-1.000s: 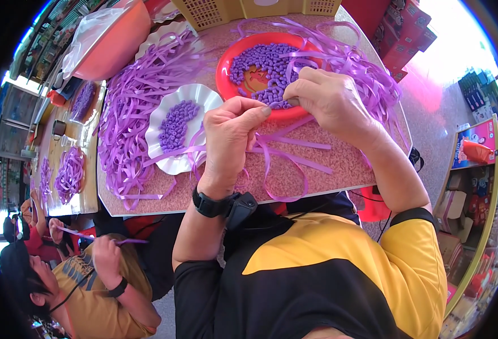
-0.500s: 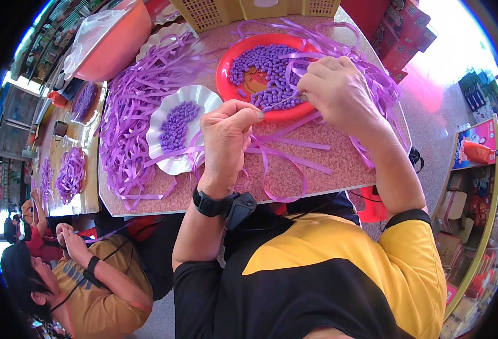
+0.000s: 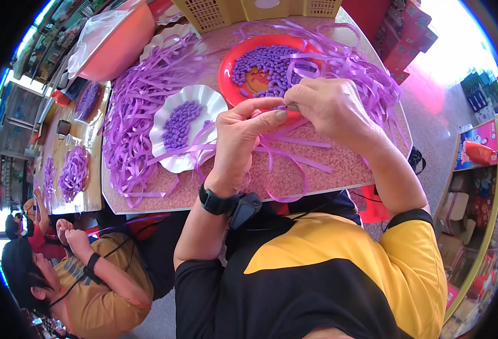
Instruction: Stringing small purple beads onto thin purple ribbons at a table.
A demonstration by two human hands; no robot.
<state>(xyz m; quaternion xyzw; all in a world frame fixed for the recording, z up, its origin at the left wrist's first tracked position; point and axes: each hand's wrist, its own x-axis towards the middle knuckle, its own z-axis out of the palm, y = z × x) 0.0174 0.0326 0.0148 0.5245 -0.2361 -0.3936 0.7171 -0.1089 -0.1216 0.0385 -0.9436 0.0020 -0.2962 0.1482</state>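
Note:
Over the near edge of a red plate [image 3: 224,85] of purple beads [image 3: 260,59], my two hands meet fingertip to fingertip. My left hand [image 3: 240,135] pinches a small purple bead [image 3: 282,107] between thumb and forefinger; purple ribbon [image 3: 300,178] trails below it onto the table. My right hand [image 3: 334,107] is closed, its fingertips against the bead. What it grips is mostly hidden by its own fingers. Left of my left hand stands a white wavy-edged dish [image 3: 212,100] with more purple beads [image 3: 181,124] in it.
A heap of purple ribbons [image 3: 133,124] covers the table's left side; another ribbon pile [image 3: 367,76] lies at right. A yellow basket [image 3: 209,14] and an orange-red basin [image 3: 122,45] stand at the back. At lower left, another person [image 3: 102,271] sits beside a wooden table [image 3: 93,183].
My hands have come together. The right hand moved left and down toward my left fingertips, closing the gap where a thin strand showed. My left hand shifted slightly right.

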